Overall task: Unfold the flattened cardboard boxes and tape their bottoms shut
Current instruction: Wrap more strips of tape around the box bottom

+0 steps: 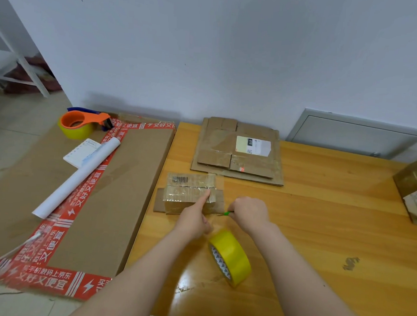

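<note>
Tape roll: a yellow roll point(230, 256) stands on its edge on the table point(320, 212), nearest the person, between the two forearms. Its open core faces near-left.
Left hand: the hand point(194, 220) reaches forward with its index finger straight and the tip pressed on the box's top. The other fingers are tucked in.
Right hand: the hand point(248, 213) is clenched round a green tool point(226, 213), just right of the box. Only the tool's green tip shows, pointing left toward the box. What kind of tool it is cannot be told.
Box: a small box point(188, 193) sits near the table's left edge, beyond the roll. Its long axis runs left to right. The closed flaps face up, glossy with clear tape, and their seam also runs left to right. A barcode label lies on the far flap. Flaps stick out flat at the left and right ends.
Flat boxes: a stack point(238, 151) lies flat beyond the box, near the wall, with a white label on top.
Right edge: another box point(416, 190) is partly in view.
Left side: a big carton point(129, 178) edged in red tape lies beside the table. It bears a white paper roll point(78, 177) and, farther back, an orange dispenser point(83, 123).
</note>
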